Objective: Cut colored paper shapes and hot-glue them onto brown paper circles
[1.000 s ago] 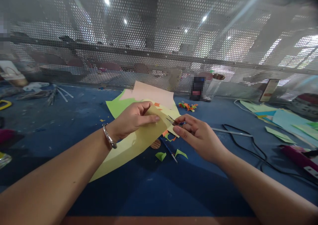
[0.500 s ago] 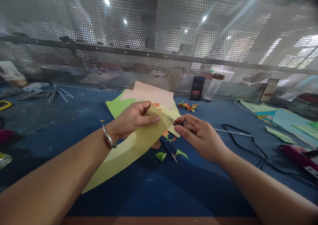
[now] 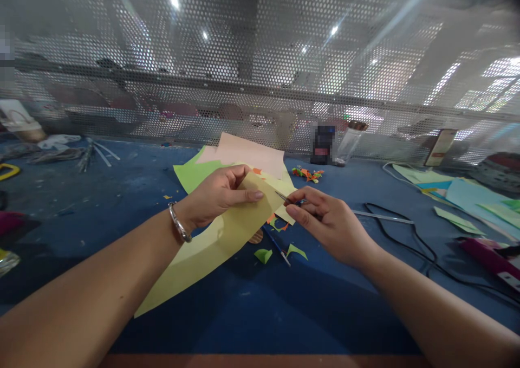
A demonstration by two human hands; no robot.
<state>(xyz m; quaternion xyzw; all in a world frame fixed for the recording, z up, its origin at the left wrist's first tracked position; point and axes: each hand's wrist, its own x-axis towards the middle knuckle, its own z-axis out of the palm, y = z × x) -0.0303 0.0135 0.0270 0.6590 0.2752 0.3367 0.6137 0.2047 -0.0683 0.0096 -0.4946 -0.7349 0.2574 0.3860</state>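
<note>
A sheet of yellow paper is pinched at its upper edge between the thumb and fingers of my left hand. Its long lower part slopes down to the left, towards the table. My right hand is closed round small scissors, whose thin blades point left at the paper's right edge. Most of the handles are hidden by my fingers. Below the paper lie a thin blue-handled tool, a round wooden piece and green paper scraps.
Pink and green sheets lie behind my hands, near a pile of orange and green snippets. To the right are a black cable, a magenta tool and coloured papers. A perforated metal screen stands behind.
The scissor blades, slightly apart before, now look closed together. Both hands and the yellow paper have hardly moved.
</note>
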